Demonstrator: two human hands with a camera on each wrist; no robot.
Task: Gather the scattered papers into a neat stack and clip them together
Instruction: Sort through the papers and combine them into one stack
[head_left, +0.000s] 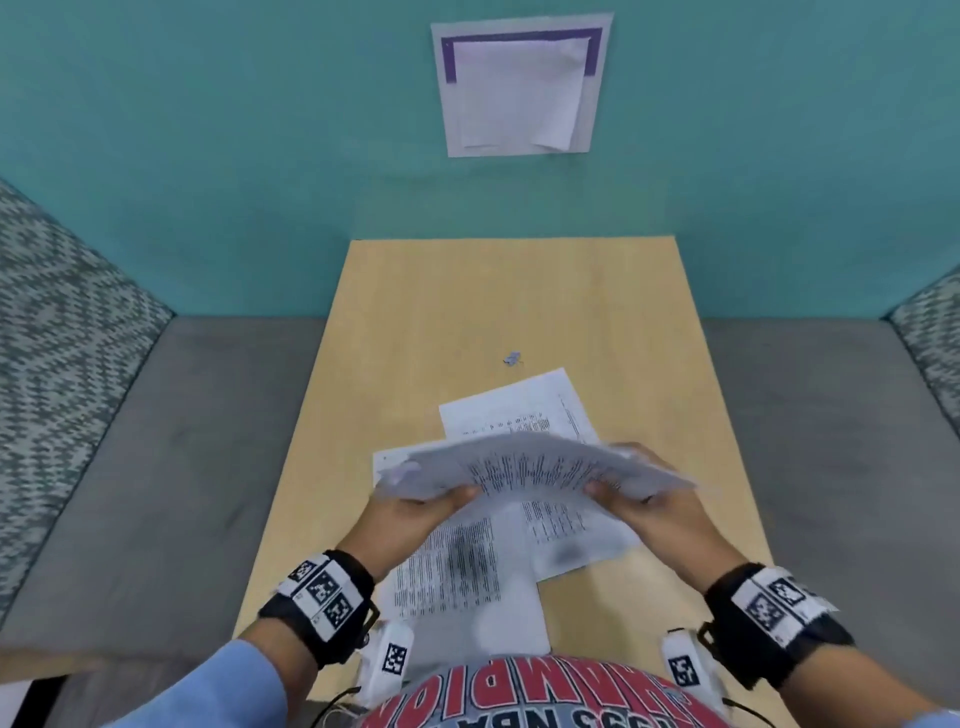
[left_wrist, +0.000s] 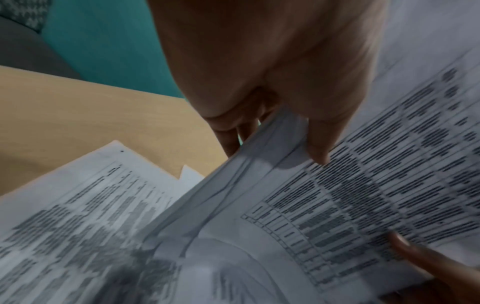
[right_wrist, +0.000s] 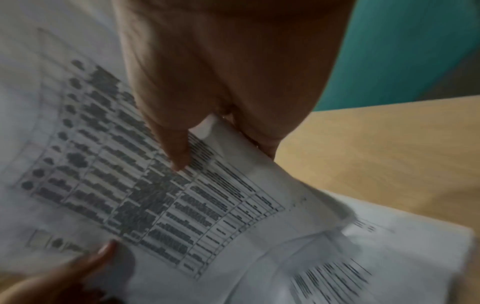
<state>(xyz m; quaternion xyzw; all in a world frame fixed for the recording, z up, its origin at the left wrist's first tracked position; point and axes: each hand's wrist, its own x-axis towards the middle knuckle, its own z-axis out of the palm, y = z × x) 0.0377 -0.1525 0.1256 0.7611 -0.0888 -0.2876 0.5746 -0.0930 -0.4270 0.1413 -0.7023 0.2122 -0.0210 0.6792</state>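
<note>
Left hand (head_left: 415, 512) and right hand (head_left: 654, 512) each pinch an end of a bowed bundle of papers (head_left: 524, 467), thumbs on top, above loose sheets (head_left: 462, 566) on the table (head_left: 519, 296); a small clip (head_left: 512, 358) lies at 12 o'clock.

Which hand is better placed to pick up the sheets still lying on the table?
Probably the right hand. Both hands grip the held papers, but the far sheet and the overlapping sheet lie on its side. The left hand could keep the bundle.
</note>
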